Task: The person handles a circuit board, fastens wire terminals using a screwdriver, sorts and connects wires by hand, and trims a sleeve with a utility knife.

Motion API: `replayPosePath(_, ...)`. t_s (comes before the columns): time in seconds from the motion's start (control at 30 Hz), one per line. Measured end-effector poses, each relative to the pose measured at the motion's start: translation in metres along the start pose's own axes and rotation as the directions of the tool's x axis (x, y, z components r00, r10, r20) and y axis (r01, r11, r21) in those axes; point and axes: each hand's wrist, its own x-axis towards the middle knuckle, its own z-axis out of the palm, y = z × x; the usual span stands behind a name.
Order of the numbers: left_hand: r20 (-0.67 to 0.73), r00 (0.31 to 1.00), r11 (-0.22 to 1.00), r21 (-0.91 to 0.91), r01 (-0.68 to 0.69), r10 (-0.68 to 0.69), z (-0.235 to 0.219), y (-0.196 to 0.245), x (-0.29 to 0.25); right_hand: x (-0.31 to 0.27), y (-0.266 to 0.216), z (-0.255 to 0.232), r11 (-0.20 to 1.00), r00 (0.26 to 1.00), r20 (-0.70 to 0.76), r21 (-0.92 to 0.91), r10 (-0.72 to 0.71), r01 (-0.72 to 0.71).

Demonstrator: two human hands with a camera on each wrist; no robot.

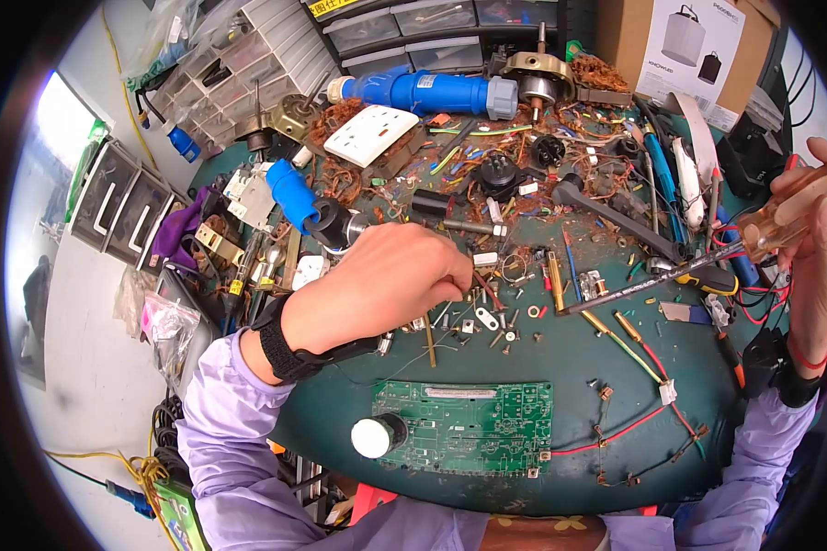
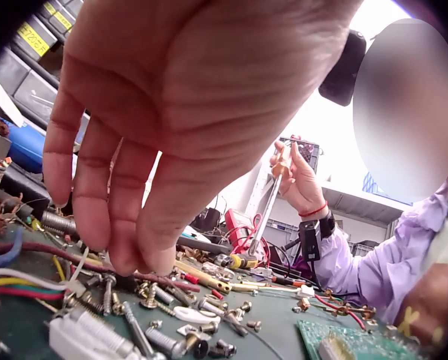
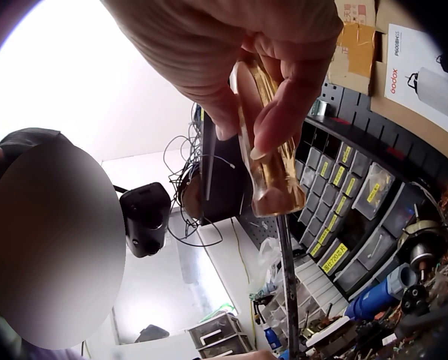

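My left hand [image 1: 377, 280] reaches down to the small hardware in the middle of the table. In the left wrist view its thumb and fingertips come together among loose screws [image 2: 164, 307]; I cannot tell whether they pinch one. My right hand [image 1: 820, 243], raised at the right, grips a screwdriver [image 1: 652, 280] by its clear amber handle. The long shaft slants down and left, its tip over the table near a brass pin [image 1: 555, 283]. In the right wrist view, fingers and thumb wrap the screwdriver handle [image 3: 272, 176].
A green circuit board [image 1: 469, 422] with a white-topped cylinder [image 1: 377, 436] lies near the front edge. Wired brass pieces [image 1: 606, 427] are at its right. Behind stand blue industrial plugs [image 1: 423, 94], a white wall socket [image 1: 370, 135], wire scraps, drawers [image 1: 432, 18] and a cardboard box [image 1: 625, 46].
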Motion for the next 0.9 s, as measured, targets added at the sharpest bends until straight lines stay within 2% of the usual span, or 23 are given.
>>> replayPosePath(0.2, -0.009, 1.000, 1.000, 0.005, 0.007, -0.007, 0.006, -0.001, 0.000, 0.000, 0.000, -0.003, 1.000, 0.999, 0.029, -0.012, 0.023, -0.023)
replayPosePath(0.3, -0.001, 1.000, 1.000, -0.004, 0.002, -0.002, 0.005, 0.001, 0.001, 0.001, 0.000, -0.006, 0.999, 0.999, 0.036, -0.033, -0.008, 0.009)
replayPosePath(0.47, -0.016, 1.000, 0.999, -0.035, -0.021, 0.021, 0.009, -0.001, 0.003, 0.000, -0.001, -0.005, 0.999, 0.999, 0.020, -0.015, 0.040, -0.040)
replayPosePath(0.57, 0.019, 0.999, 0.998, -0.054, -0.043, 0.045, 0.009, -0.003, 0.002, 0.000, 0.002, -0.008, 0.993, 1.000, 0.015, -0.119, 0.013, -0.011)
replayPosePath(0.63, 0.135, 0.989, 0.996, -0.080, -0.045, 0.056, 0.002, -0.002, 0.000, -0.001, 0.003, -0.006, 0.994, 1.000, 0.002, -0.106, 0.016, -0.015)
replayPosePath(0.67, 0.136, 0.989, 0.996, -0.080, -0.046, 0.057, 0.002, -0.001, 0.000, -0.002, 0.003, -0.005, 0.995, 1.000, -0.012, -0.095, 0.017, -0.018)
replayPosePath(0.77, 0.056, 0.998, 0.998, -0.057, -0.003, 0.006, 0.004, 0.000, 0.000, -0.001, 0.001, -0.007, 0.996, 0.999, 0.040, -0.081, 0.025, -0.022)
replayPosePath(0.83, -0.087, 0.996, 0.999, 0.002, -0.033, 0.033, 0.011, -0.002, 0.003, 0.000, 0.000, -0.006, 0.996, 0.998, 0.050, -0.091, 0.029, -0.024)
replayPosePath(0.9, -0.068, 0.997, 0.999, 0.012, -0.035, 0.036, 0.011, -0.002, 0.003, 0.000, -0.001, -0.005, 0.994, 0.998, 0.058, -0.104, 0.033, -0.027)
